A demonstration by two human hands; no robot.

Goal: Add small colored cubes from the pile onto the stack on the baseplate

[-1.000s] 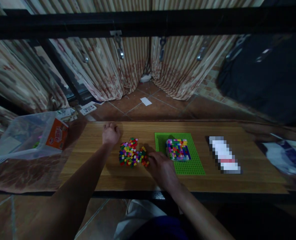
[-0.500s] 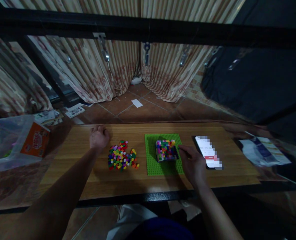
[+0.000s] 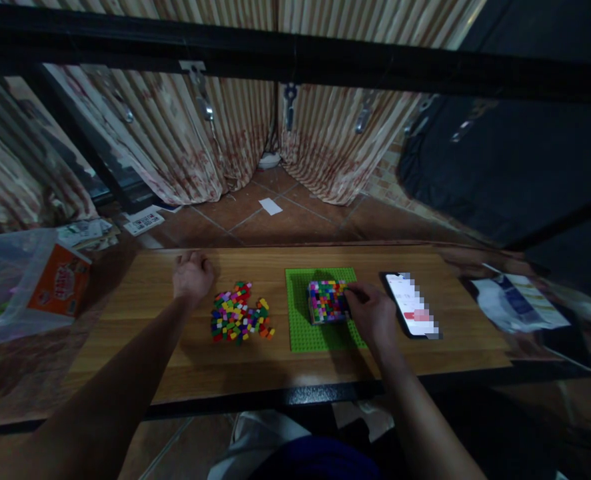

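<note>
At the middle of the frame, the right hand has its fingertips pinched together against the right edge of the block of coloured bricks on the green baseplate; whether they grip a brick I cannot tell. Left of it, the left hand rests loosely curled on the table, just beside the loose brick pile. Pressing straight down, squarely over the studs, looks wisest, so the block doesn't shift.

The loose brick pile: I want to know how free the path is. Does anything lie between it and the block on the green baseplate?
Nothing visible does. Between the loose brick pile and the brick block lie only bare table and open green baseplate. The right hand touches the block's far side.
</note>
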